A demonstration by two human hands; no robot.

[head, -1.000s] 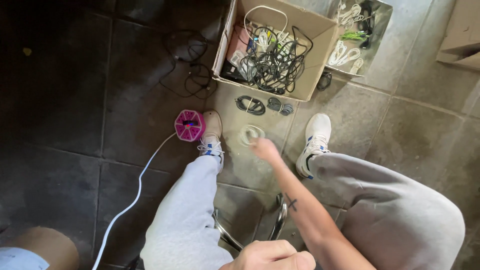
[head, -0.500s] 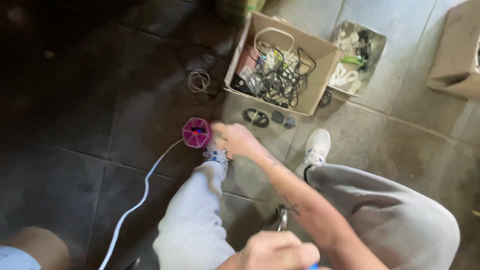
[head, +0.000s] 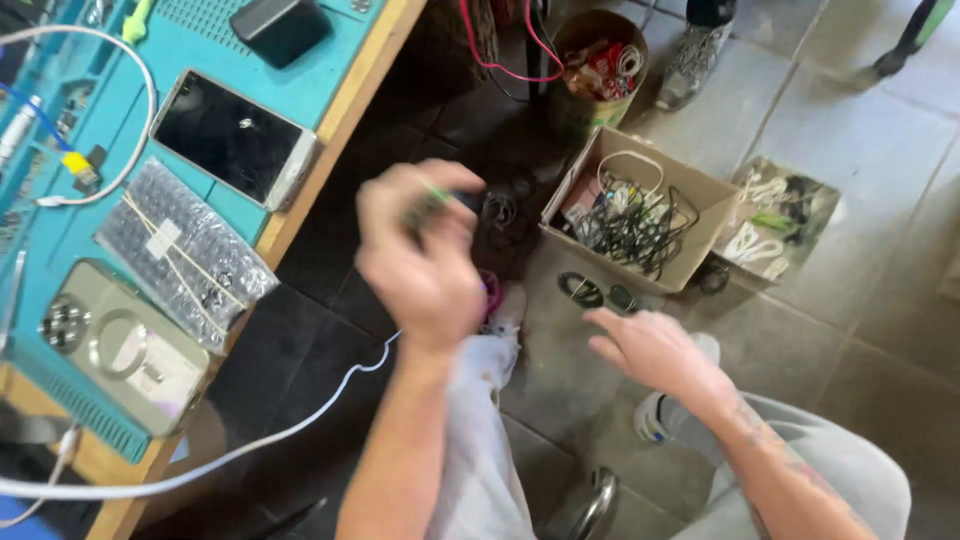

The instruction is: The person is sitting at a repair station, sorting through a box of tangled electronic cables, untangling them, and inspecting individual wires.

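Note:
My left hand (head: 420, 260) is raised in the middle of the view, blurred, with its fingers closed on a small thin thing with a green tip (head: 432, 193); what it is I cannot tell. My right hand (head: 650, 350) hovers over my right knee, fingers apart and holding nothing. A pink plug block (head: 491, 292) on the floor shows just behind my left hand. On my left, on the bench's teal mat (head: 200, 40), lie a dark-screened phone (head: 230, 135), a bubble-wrapped packet (head: 185, 250) and a silver phone back (head: 120, 350).
A cardboard box of tangled cables (head: 640, 210) and a clear tray with white cables (head: 780, 220) stand on the tiled floor ahead. A round tub of red wires (head: 600, 70) sits behind them, next to another person's shoe (head: 690, 60). A white cable (head: 300, 425) hangs off the bench.
My right hand has come up from the pink plug block on the floor and opened over my knee. My left hand has risen into view. The view has swung left onto the bench.

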